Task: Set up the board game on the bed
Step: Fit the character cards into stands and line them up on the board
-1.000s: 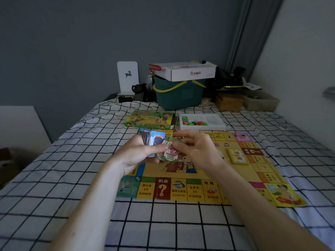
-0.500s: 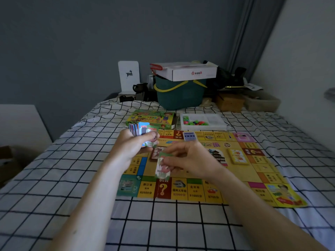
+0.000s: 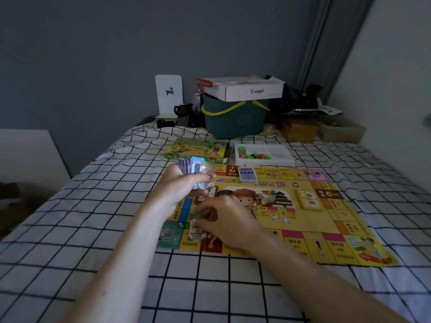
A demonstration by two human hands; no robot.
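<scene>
Lying flat on the checked bed cover, the yellow game board fills the middle of the head view, its near edge just beyond the person's forearms. The left hand is raised over the board's left side, its fingers and thumb curled round a fanned stack of cards that stands upright in the grip. The right hand is low over the board's near left corner, its fingertips pinching a single green card that lies on or just above the printed squares; whether the card touches the board cannot be told.

On the board, a blue-backed deck sits near the far edge, a yellow deck lies toward the right side, and two white dice rest close together near the centre picture.

Beyond the board's far edge, the game box lies to the left, and just beside it on the right a shallow white tray holds a cluster of small green, red and blue pieces in its left part; the rest of the tray looks pale and its contents cannot be made out. At the head of the bed a dark green bucket with a yellow handle carries a white carton across its top, so its inside is hidden. A brown box and a clear bin stand to the right of it.
</scene>
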